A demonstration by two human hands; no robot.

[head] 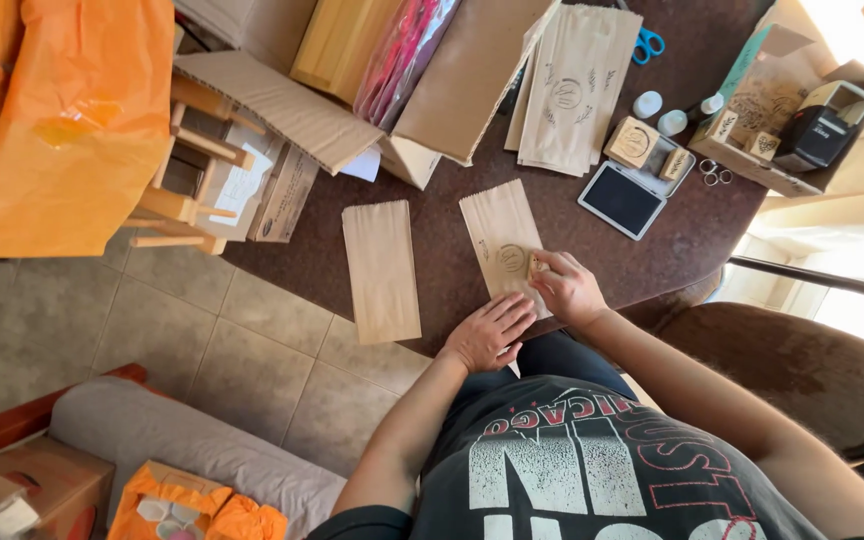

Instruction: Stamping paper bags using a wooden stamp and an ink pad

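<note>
Stamping step, by the look of it. Left hand [489, 333] flat, fingers spread, pinning near end of paper bag [505, 243] at table's near edge. Right hand [567, 288] grips small wooden stamp [538, 266] beside round mark; next needs straight lift.

Blue-handled scissors [647, 44], a black ink pad [622, 200], an orange plastic sheet [62, 120] and a brown chair [802, 370].
</note>
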